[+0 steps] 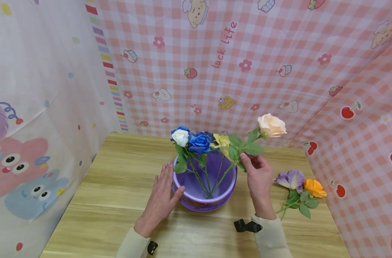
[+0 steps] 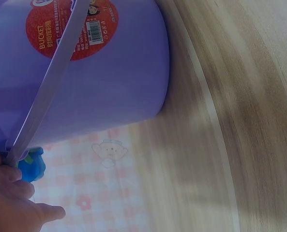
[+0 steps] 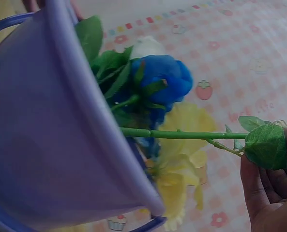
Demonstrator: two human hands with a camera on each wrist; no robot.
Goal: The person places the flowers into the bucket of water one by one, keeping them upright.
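A purple bucket (image 1: 204,204) stands on the wooden table with several artificial flowers leaning in it. A white rose (image 1: 180,137), a blue rose (image 1: 199,142) and a yellow flower (image 1: 223,141) rise over its far rim. My right hand (image 1: 259,175) pinches the leafy green stem (image 3: 187,135) of a peach rose (image 1: 271,125); that stem reaches down into the bucket. With fingers extended, my left hand (image 1: 161,193) rests against the bucket's left rim. The bucket's handle (image 2: 49,82) hangs along its side, across a red label (image 2: 104,29).
To the right on the table (image 1: 118,186) lie a purple flower (image 1: 291,179) and an orange flower (image 1: 315,188), stems toward the front. Pink checked cloth (image 1: 221,82) hangs behind and on the right, and a pale printed cloth (image 1: 54,107) on the left.
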